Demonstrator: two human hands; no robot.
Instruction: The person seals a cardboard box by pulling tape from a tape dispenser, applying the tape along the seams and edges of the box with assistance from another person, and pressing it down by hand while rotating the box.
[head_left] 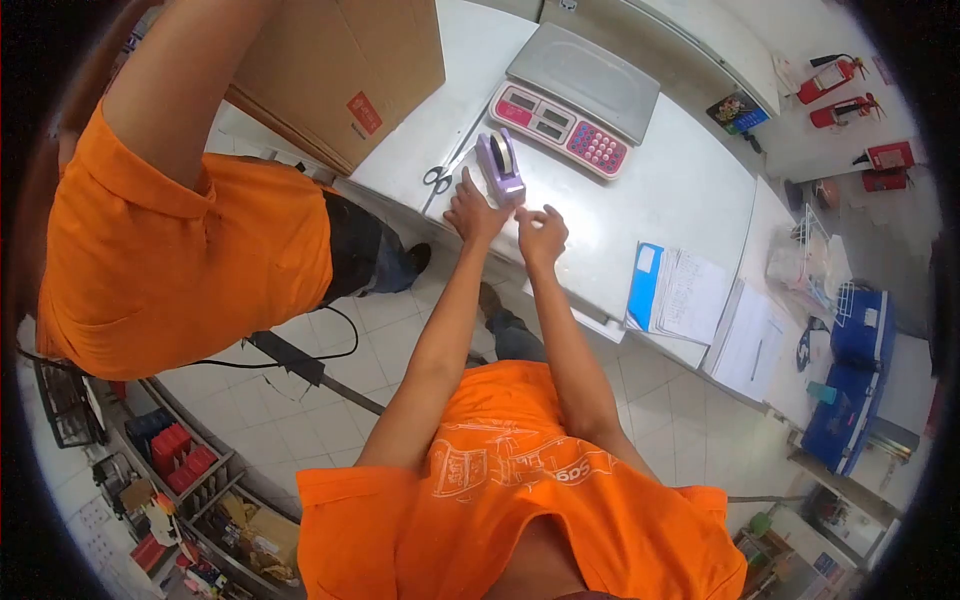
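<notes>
A purple tape dispenser (502,168) with a roll of tape stands on the white table, its front end toward me. My left hand (474,212) is at its left front side, with the fingers stretched out and apart and the thumb reaching toward the dispenser's front. Just right of that front end is my right hand (543,236), its fingers curled in and the thumb side close to the left thumb. Whether a strip of tape is between the right fingers is too small to make out. Black-handled scissors (438,180) lie left of my left hand.
Behind the dispenser sits a pink-and-white counting scale (561,131). A person in an orange shirt (180,260) stands at left beside a large cardboard box (340,80). Right of my hands lie a blue folder (645,285) and written papers (692,295); a wire basket (812,255) is farther right.
</notes>
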